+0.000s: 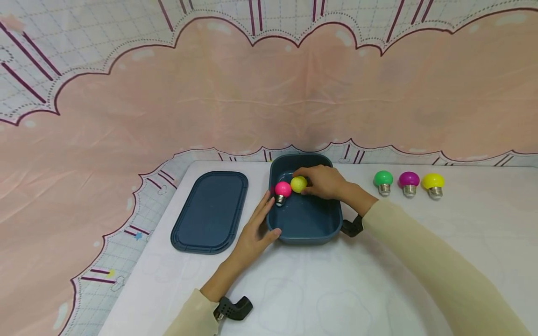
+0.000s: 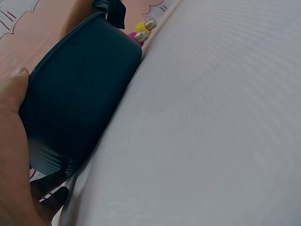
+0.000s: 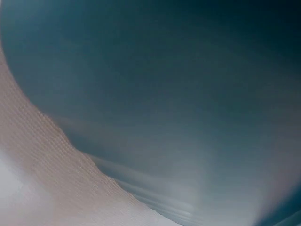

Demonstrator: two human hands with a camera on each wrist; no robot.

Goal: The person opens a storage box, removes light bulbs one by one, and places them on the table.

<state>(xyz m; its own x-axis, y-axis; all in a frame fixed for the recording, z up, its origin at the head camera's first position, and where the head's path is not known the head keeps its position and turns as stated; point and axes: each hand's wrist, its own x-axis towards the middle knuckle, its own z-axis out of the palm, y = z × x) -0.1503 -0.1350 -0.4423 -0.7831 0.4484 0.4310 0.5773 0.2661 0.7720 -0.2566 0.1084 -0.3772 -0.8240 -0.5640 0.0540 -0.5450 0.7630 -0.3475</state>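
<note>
A dark blue plastic box [image 1: 311, 228] stands uncovered on the table. Inside, at its left wall, a pink light bulb [image 1: 283, 190] lies with its metal screw base toward the front. My right hand [image 1: 323, 182] reaches into the box from the right and pinches a yellow light bulb [image 1: 299, 184] beside the pink one; its base is hidden. Against the box's outer left side rests my left hand [image 1: 255, 233], fingers extended and thumb near the front left corner. The left wrist view shows that hand [image 2: 16, 122] along the box wall [image 2: 84, 89]. The right wrist view is mostly filled by blurred blue plastic.
A matching dark blue lid [image 1: 210, 212] lies flat left of the box. To the right stand a green bulb [image 1: 383, 179], a purple bulb [image 1: 409, 182] and another yellow bulb [image 1: 433, 184] in a row. Behind the white table [image 1: 319, 289] hangs a patterned cloth [image 1: 294, 102].
</note>
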